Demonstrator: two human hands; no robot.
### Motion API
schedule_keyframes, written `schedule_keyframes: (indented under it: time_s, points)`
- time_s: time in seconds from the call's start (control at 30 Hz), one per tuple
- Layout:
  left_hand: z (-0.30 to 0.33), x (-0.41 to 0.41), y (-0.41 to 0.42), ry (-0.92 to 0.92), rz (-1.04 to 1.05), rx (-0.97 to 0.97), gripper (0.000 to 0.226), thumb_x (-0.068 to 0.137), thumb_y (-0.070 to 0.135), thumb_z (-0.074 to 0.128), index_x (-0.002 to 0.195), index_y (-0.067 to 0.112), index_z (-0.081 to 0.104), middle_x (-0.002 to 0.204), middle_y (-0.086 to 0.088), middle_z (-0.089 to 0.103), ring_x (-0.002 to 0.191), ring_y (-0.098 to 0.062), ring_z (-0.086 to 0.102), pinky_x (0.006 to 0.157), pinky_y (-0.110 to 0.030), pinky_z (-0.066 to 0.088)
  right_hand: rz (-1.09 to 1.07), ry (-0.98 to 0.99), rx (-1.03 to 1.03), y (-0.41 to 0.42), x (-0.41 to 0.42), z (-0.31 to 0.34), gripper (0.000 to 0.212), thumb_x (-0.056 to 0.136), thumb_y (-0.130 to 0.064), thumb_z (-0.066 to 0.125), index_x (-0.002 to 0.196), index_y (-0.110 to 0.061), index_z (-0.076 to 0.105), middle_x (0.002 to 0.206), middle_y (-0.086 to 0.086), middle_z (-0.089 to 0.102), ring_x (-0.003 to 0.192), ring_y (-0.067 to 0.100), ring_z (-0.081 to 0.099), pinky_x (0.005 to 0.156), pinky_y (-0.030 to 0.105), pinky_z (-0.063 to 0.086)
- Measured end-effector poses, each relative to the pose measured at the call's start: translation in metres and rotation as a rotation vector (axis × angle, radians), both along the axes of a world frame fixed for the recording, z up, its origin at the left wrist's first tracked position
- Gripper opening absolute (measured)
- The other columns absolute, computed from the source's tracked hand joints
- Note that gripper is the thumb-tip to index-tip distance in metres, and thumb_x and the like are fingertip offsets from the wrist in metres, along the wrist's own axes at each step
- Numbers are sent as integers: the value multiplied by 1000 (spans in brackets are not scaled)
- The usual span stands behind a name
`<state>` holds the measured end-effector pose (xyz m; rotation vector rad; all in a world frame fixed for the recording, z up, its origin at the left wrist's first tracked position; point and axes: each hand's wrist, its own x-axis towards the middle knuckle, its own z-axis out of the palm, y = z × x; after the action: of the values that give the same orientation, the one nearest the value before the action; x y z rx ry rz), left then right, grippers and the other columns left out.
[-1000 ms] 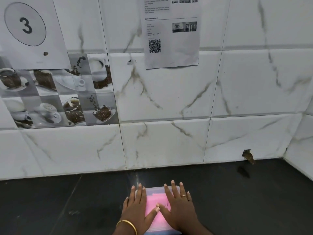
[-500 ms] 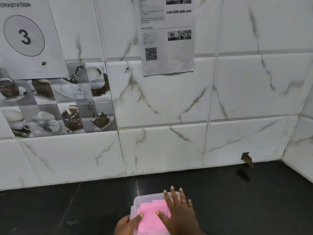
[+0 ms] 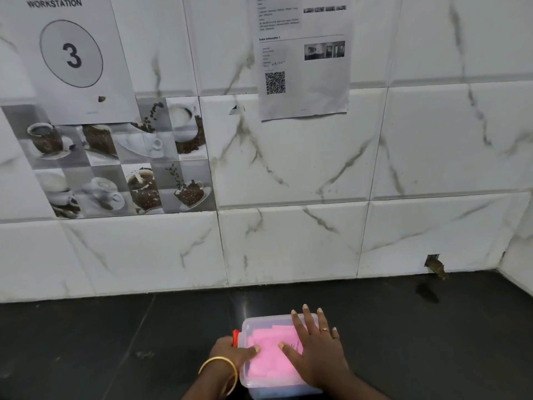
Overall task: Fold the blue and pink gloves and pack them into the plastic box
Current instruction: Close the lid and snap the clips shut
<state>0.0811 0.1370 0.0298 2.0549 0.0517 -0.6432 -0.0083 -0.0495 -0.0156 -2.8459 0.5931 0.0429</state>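
The dark tabletop (image 3: 115, 342) runs back to a tiled wall, and one plastic box (image 3: 259, 382) sits on it near the front edge, roughly midway between the left and right edges. Its long axis runs from the front edge toward the wall, tilted slightly. A clear lid appears to lie over it, though whether it is seated I cannot tell.

The right hand (image 3: 317, 350) lies flat and open on the top of the box, fingers spread and pointing toward the wall, covering its right half. The left hand (image 3: 235, 355) is at the box's left side, thumb lying over the top; its fingers seem to curl by the red clasp (image 3: 236, 337), but what they grip is hidden.

The coming move likely turns on that clasp: it lies on the box's left long side, touching or just beside the left hand, while the right hand is placed to hold the box down.

Counted: one box, one red clasp in view, one pink glove (image 3: 268, 359) folded inside, and a blue layer (image 3: 277, 392) beneath it at the near end, probably the blue glove.
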Motion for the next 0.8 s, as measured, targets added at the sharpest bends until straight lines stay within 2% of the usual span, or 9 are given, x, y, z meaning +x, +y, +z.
schedule_keyframes:
  time_s: [0.13,0.27,0.33,0.43,0.53,0.57,0.63,0.7,0.8]
  points:
    - [-7,-3,-1,-59,10,-6,34,73,21,83,96,0,70,84,-9,71,73,-21,66,65,-26,51,-8,-14,-6,-1,0,-1,88,80,-83,14,155,-40,-1,166,-6,-10,152,27,-13,118,59,7]
    - [-16,-12,-4,-269,-78,154,36,89,32,63,118,10,65,115,-12,70,105,-28,65,88,-30,51,-9,-15,-12,-1,0,-3,89,79,-84,13,155,-39,-2,166,-4,-10,152,28,-13,118,59,8]
    - [-21,-17,-6,-325,-111,203,46,96,39,49,135,16,51,129,-12,63,115,-29,60,95,-32,47,-11,-22,-18,-1,0,-4,90,79,-84,12,155,-39,-1,166,-3,-8,152,29,-12,117,59,9]
    - [-28,-20,-11,-314,-174,376,59,100,44,30,151,14,20,152,-14,38,132,-33,47,104,-41,41,-6,-30,-28,-1,0,-4,90,79,-84,10,155,-38,2,166,-2,-6,152,29,-10,117,59,10]
    - [-28,-19,-18,-565,-353,644,58,103,33,22,154,16,0,163,-9,-9,149,-36,8,115,-52,26,-5,-33,-12,-2,0,-5,91,78,-85,9,155,-37,2,166,-2,-7,152,29,-11,117,59,12]
    - [-27,-17,-21,-685,-449,683,57,103,27,22,153,18,-3,162,-8,-16,149,-37,-1,116,-55,20,-5,-33,-7,-2,0,-5,91,78,-85,9,155,-37,2,166,-3,-7,152,29,-11,117,59,12]
    - [-27,-10,-26,-807,-679,694,57,102,23,22,154,20,-3,163,-4,-14,150,-34,-4,117,-56,13,3,-30,-4,-2,-1,-5,89,79,-83,10,155,-37,1,166,-3,-8,152,29,-11,117,59,15]
    - [-28,-5,-26,-773,-799,673,59,101,40,21,154,21,4,164,0,-3,151,-24,2,119,-51,17,6,-40,6,-3,-3,-4,83,84,-79,16,155,-38,3,166,-4,-7,152,29,-9,116,58,21]
    - [-35,-7,-24,-753,-780,630,90,84,76,16,154,20,4,164,3,0,151,-20,1,121,-49,12,-11,-120,55,-3,-8,-3,71,92,-68,27,155,-40,8,166,-8,4,153,26,-1,113,50,33]
